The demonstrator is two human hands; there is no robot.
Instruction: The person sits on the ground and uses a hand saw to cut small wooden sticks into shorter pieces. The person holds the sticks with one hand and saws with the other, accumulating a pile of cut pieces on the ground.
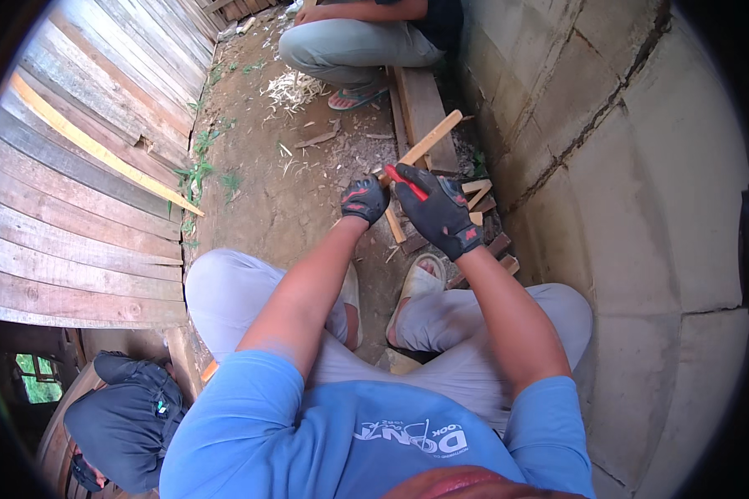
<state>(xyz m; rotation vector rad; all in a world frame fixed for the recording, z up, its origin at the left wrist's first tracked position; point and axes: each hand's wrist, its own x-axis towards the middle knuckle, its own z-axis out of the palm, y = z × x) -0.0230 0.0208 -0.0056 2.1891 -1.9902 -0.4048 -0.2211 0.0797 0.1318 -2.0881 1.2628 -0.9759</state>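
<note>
Head view: both gloved hands, left (364,200) & right (438,212), fisted round wood strip (424,145).

A plank wall (83,166) stands left, block wall (607,166) right, wood offcuts (483,208) between, by the block wall.

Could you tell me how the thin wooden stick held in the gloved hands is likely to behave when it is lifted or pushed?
The wooden stick looks narrow and straight, so it is probably stiff and light. Being so thin, it might snap under a hard sideways push. Its flat faces make rolling unlikely. The left hand and right hand wear gloves, so their grip should hardly slip on the rough wood.
</note>
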